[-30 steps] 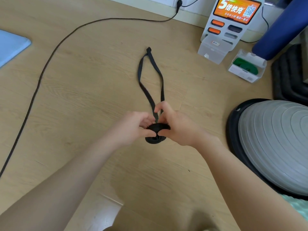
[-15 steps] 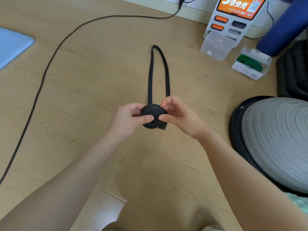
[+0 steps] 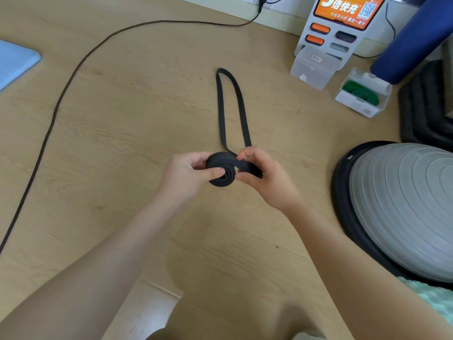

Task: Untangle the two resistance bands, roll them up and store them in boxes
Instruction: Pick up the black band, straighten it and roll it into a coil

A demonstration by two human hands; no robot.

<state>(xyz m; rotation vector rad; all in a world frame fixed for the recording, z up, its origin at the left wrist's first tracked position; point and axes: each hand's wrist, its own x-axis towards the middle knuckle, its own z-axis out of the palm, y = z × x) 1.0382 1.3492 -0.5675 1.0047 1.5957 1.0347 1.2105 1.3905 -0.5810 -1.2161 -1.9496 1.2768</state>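
Note:
A black resistance band [image 3: 221, 169] is partly wound into a tight coil held above the wooden floor. My left hand [image 3: 190, 176] grips the coil from the left, thumb across its face. My right hand [image 3: 263, 176] pinches the coil's right side and the strap feeding into it. The unrolled part of the band [image 3: 241, 106] lies as a narrow loop stretching away across the floor. A green band [image 3: 360, 92], rolled up, sits inside an open clear box [image 3: 355, 104] at the upper right. A second clear box [image 3: 312, 69] stands empty just left of it.
A grey balance dome [image 3: 402, 209] with a black base sits at the right. A white charging station [image 3: 343, 25] stands at the back wall beside a blue roll [image 3: 414, 38]. A dark cable [image 3: 61, 99] curves across the floor at the left, near a light blue mat [image 3: 14, 62].
The coil has grown as both hands turned it. The loose loop on the floor has straightened, shortened and drawn closer to my hands.

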